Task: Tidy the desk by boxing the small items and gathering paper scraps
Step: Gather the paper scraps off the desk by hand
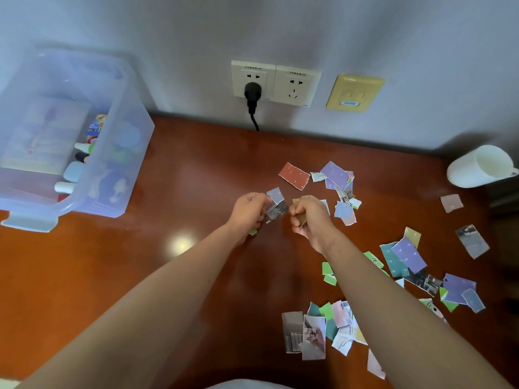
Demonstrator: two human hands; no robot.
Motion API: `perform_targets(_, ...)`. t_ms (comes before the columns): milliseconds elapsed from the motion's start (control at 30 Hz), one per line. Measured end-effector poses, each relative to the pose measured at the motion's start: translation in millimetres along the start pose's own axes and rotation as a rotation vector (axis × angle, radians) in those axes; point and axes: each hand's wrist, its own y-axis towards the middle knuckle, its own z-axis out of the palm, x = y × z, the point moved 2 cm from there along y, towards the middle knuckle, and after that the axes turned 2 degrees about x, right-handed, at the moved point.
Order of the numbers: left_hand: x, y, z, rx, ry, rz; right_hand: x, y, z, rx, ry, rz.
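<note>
You are in the scrap-gathering step: the small items (81, 161) already sit in the box (123, 153) at the far left corner of the desk (196, 178). Your left hand (248, 210) is over mid-desk, its fingers (259, 200) curled round a small bunch (276, 206) of paper; your right hand (307, 217), just beside it, pinches a tan scrap (302, 219). More loose scraps (335, 175) lie toward the far edge beyond your hands, across the right side and by the front edge. Next, I judge, pass the tan scrap into the bunch, then reach for the nearest pile, keeping the left grip tight so nothing slips.
</note>
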Motion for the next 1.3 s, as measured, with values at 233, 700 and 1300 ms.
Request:
perform_targets(233, 5.2, 18.9, 2.8, -0.053, 0.729, 0.194, 2.2, 22.7, 2.2, -0.057, -0.314, -0.143)
perform_targets(700, -2.1, 36.5, 3.6, 0.017, 1.020, 0.189, -4.3, 37.7, 2.9, -0.030, -0.972, -0.323)
perform_targets(1300, 7.2, 32.1, 1.2, -0.023, 0.975, 0.253, -5.8, 29.1, 17.4, -0.261, -1.026, -0.268)
